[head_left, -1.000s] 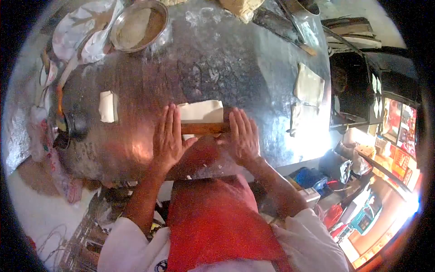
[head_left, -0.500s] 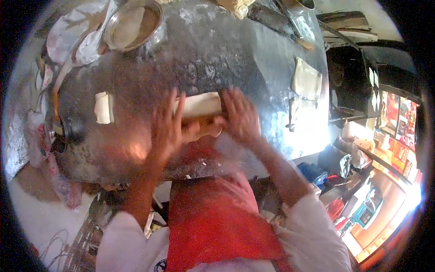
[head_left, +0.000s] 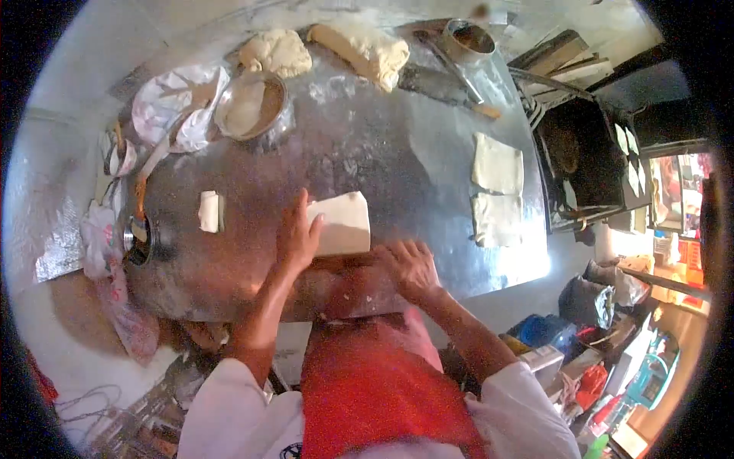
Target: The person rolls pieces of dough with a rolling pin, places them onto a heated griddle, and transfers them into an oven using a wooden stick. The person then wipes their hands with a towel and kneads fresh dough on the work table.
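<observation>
A pale, flat rectangle of dough [head_left: 342,223] lies on the metal worktop in front of me. My left hand [head_left: 298,239] is at its left edge, fingers stretched, with the thumb resting on the dough. Along the dough's near edge runs a brown wooden rolling pin [head_left: 342,262], partly hidden. My right hand [head_left: 409,268] has its fingers curled over the pin's right end, just off the dough's lower right corner. To the left lies a small folded dough piece [head_left: 209,212]. Two flat dough pieces, an upper sheet [head_left: 498,164] and a lower sheet [head_left: 497,219], lie at the right.
Along the back of the worktop [head_left: 382,138] are a round metal pan [head_left: 251,107], a dough lump [head_left: 275,53], a long dough roll [head_left: 363,52] and a metal bowl [head_left: 469,40]. A dark pot [head_left: 140,241] stands at the left edge. A black oven-like box [head_left: 577,149] adjoins the right side.
The dough between my hands now lies flatter and shows a larger face. My right hand has drawn nearer to me and curled; my left has shifted to the dough's edge. The view has tilted up.
</observation>
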